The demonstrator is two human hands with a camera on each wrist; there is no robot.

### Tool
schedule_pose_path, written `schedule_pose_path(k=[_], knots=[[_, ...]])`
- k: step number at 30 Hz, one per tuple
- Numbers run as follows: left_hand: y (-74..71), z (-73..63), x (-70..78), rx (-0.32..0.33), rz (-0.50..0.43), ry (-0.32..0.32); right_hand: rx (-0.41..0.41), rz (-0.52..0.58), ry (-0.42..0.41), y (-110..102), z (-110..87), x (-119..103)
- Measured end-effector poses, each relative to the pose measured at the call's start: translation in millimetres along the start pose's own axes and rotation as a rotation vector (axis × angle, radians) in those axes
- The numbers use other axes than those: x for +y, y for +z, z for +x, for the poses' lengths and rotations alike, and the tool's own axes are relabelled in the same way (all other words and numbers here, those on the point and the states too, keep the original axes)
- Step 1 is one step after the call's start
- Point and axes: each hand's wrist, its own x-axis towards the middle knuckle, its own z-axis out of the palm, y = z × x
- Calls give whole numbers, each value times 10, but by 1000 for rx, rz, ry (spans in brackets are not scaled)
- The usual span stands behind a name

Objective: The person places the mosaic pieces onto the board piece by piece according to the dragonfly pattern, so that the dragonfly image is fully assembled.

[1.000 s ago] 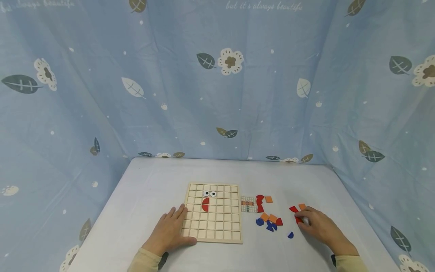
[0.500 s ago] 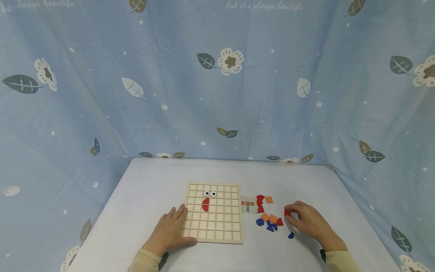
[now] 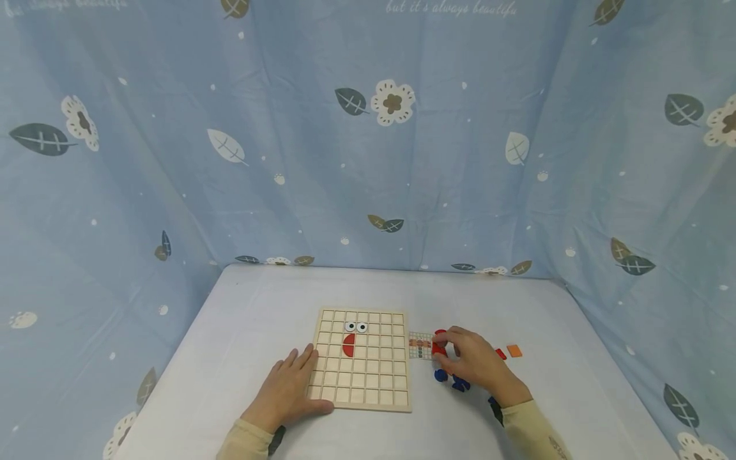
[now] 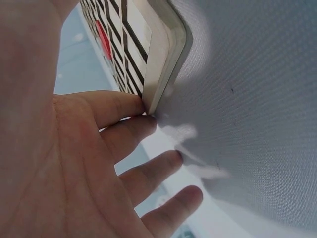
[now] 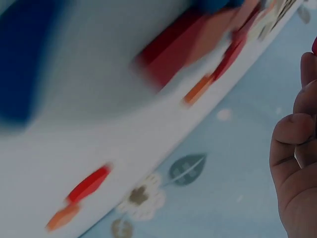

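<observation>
A wooden grid board (image 3: 363, 397) lies flat on the table, with two round eye tiles (image 3: 361, 328) and a red half-disc (image 3: 348, 345) set in its cells. My left hand (image 3: 290, 386) rests at the board's left edge, fingers straight and thumb along the near side; the left wrist view shows fingertips against the frame (image 4: 159, 59). My right hand (image 3: 474, 361) pinches a small red puzzle tile (image 5: 315, 46) between thumb and fingertips. It is over the loose tiles beside the printed pattern card (image 3: 420, 345), hiding several of them.
Dark blue tiles (image 3: 460, 383) lie below my right hand, and another blue tile (image 3: 441, 375) sits to their left. A red tile (image 3: 501, 353) and an orange square (image 3: 514, 351) lie right of that hand. A blue patterned curtain (image 3: 368, 160) stands behind the white table (image 3: 276, 294).
My right hand has picked up a red tile from the right-hand group and carried it left to just beside the pattern card. The left hand and the board have stayed in place.
</observation>
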Motion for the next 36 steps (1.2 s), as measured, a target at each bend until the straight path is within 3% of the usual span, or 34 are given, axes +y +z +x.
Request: schedule_pose_path(k=[8,16,20,28,36], knots=[[-1,-3,5,-5,-8,1,78,-9,-154,184,247,-293],[-23,-12,19,-17,-9,-1,146,-14,-218,278,564,-519],[-22,-5,18,-18,-7,-2,106,-39,-246,339,740,-629],[-6,8,10,-31,3,-8,-92,-42,-227,524,998,-798],[-18,-9,10,-10,9,-2,-149,-120,-215,676,1137,-827]])
